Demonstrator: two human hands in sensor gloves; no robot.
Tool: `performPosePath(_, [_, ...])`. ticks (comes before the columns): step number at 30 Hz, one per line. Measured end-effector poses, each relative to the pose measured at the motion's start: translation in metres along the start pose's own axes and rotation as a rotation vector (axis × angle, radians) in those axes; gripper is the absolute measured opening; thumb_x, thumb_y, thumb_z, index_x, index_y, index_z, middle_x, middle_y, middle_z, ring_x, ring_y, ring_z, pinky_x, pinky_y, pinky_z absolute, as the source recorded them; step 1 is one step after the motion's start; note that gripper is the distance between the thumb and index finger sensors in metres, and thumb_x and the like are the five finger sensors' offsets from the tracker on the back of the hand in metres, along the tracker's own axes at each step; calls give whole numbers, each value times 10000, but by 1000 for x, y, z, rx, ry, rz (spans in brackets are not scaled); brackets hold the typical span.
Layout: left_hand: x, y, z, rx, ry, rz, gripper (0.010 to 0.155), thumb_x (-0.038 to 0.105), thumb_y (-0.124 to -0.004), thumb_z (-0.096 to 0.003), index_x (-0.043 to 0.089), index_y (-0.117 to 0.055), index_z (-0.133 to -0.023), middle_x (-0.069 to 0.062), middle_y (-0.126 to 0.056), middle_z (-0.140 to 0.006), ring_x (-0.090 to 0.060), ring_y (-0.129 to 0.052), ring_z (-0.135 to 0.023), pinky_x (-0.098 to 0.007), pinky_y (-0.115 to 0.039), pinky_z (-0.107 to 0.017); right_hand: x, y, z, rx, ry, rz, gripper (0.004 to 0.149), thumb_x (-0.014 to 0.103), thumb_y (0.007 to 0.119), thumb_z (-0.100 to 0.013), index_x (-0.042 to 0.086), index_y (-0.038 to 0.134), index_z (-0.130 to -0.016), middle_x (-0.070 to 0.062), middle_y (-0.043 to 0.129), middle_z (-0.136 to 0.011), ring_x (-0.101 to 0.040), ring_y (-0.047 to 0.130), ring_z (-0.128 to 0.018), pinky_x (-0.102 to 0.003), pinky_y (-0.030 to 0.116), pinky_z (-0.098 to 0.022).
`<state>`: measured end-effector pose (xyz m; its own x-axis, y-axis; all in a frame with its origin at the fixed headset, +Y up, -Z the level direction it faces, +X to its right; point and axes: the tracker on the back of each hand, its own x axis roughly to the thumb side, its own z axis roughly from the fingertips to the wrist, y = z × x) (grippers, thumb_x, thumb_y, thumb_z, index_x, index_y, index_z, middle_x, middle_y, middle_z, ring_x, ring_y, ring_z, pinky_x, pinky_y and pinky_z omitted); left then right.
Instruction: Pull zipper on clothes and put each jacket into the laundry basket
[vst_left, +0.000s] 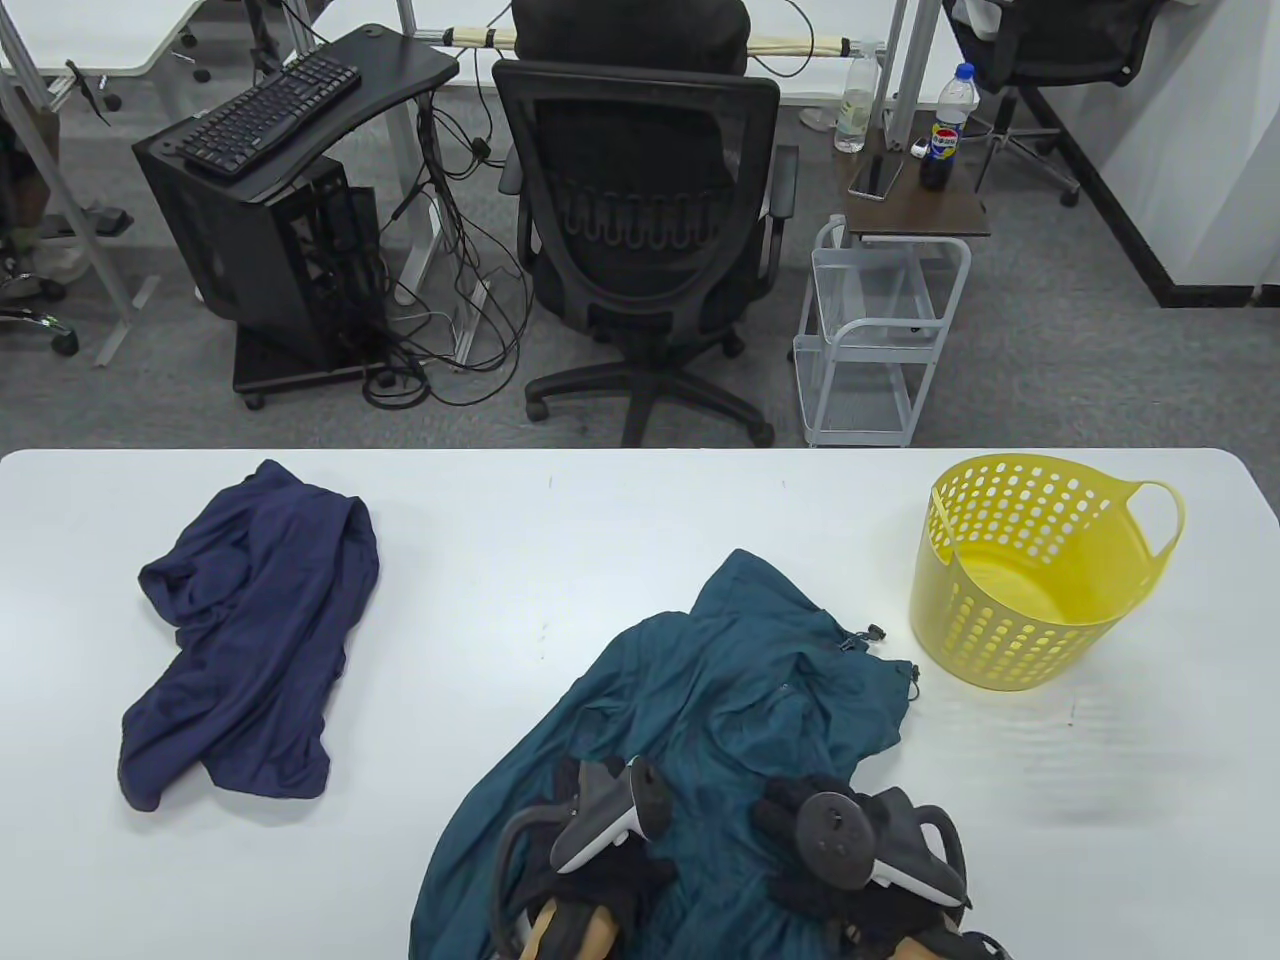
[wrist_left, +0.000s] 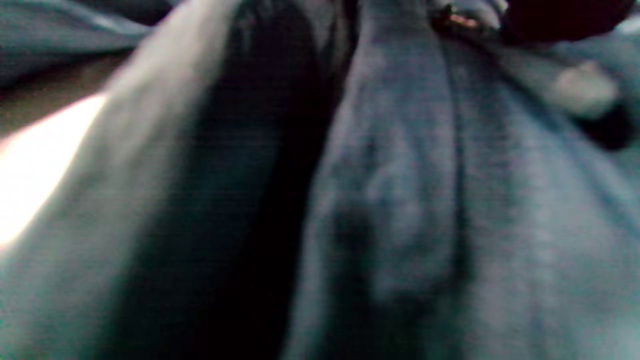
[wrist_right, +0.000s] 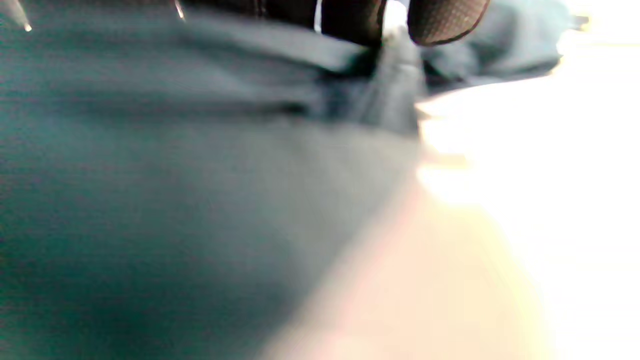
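Two gloved hands, your left hand (vst_left: 600, 830) and right hand (vst_left: 850, 850), rest on the crumpled teal jacket (vst_left: 740, 690) at six o'clock; right fingertips (wrist_right: 445, 22) pinch a fold, left grip unclear. Bunched fabric could jam the zipper. The perforated yellow plastic laundry basket (vst_left: 1030, 570) waits at three o'clock.

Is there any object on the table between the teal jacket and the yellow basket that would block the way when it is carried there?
Nothing visible does. The teal jacket lies just left of the yellow laundry basket, with only bare white table between them. The navy jacket lies far to the left, out of that path.
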<state>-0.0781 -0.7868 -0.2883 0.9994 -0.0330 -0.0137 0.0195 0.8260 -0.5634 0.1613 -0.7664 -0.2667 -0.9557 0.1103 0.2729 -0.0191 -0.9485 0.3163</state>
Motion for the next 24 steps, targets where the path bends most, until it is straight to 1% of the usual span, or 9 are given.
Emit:
performPosePath(1, [-7,1,-1,-3,36,11,837,698,-651,-373,485,-211,-1052,148,-138,-1198,-328,-51,-1083,-618,-249,-752,-11,3,-5,80,52,-10,716,473,869,-458,400,516,-1077,130,438,-1201,-252,463,-1092,-591,486,-744])
performPosePath(2, [-14,2,-2,-13,61,32,830,693,-654,-378,483,-219,-1053,149,-138,-1197,-327,-52,-1083,-617,-249,-752,-19,0,-5,90,71,-69,719,455,870,-463,418,493,-1075,151,404,-1201,-230,434,-1100,-595,471,-748])
performPosePath(4, [-25,4,-2,-22,94,43,813,693,-653,-383,497,-231,-1050,164,-143,-1195,-329,-50,-1081,-615,-255,-750,-36,-3,-6,44,157,-137,700,376,910,-461,400,558,-1066,104,466,-1202,-251,487,-1094,-618,466,-740])
performPosePath(7, [-35,6,-2,-12,123,49,807,681,-669,-383,479,-268,-1053,147,-190,-1194,-334,-74,-1080,-617,-271,-745,-62,-5,-5,58,233,-116,676,363,900,-472,414,563,-1056,123,444,-1201,-256,512,-1090,-609,475,-743])
performPosePath(11, [-41,15,4,7,-13,156,720,656,-673,-380,474,-470,-1046,141,-363,-1188,-310,-155,-1096,-614,-295,-749,-66,-11,0,64,245,-133,603,347,905,-483,368,663,-1034,75,523,-1194,-305,568,-1065,-616,496,-728])
performPosePath(14, [-62,33,21,144,-77,354,662,627,-686,-388,438,-608,-1018,120,-669,-1126,-322,-349,-1101,-616,-383,-739,-47,-29,5,35,265,-54,507,375,866,-500,296,788,-995,6,669,-1157,-356,598,-1046,-625,514,-716])
performPosePath(18, [-90,48,36,360,69,429,616,583,-704,-401,412,-681,-992,100,-779,-1071,-337,-602,-1033,-605,-504,-711,1,-59,4,-146,136,-82,543,434,839,-500,283,764,-1016,-22,679,-1154,-396,609,-1032,-628,546,-700])
performPosePath(21, [-102,50,40,362,192,411,595,535,-728,-407,340,-742,-970,10,-879,-977,-325,-853,-813,-572,-666,-602,52,-73,-8,-157,31,-104,598,485,817,-503,296,693,-1057,-33,590,-1195,-481,496,-1065,-737,531,-661])
performPosePath(24, [-103,47,44,284,232,358,600,529,-726,-416,323,-734,-980,-48,-842,-997,-307,-938,-695,-559,-737,-536,87,-69,-32,-82,16,-102,683,533,797,-500,313,568,-1105,-43,426,-1238,-526,323,-1080,-807,462,-631])
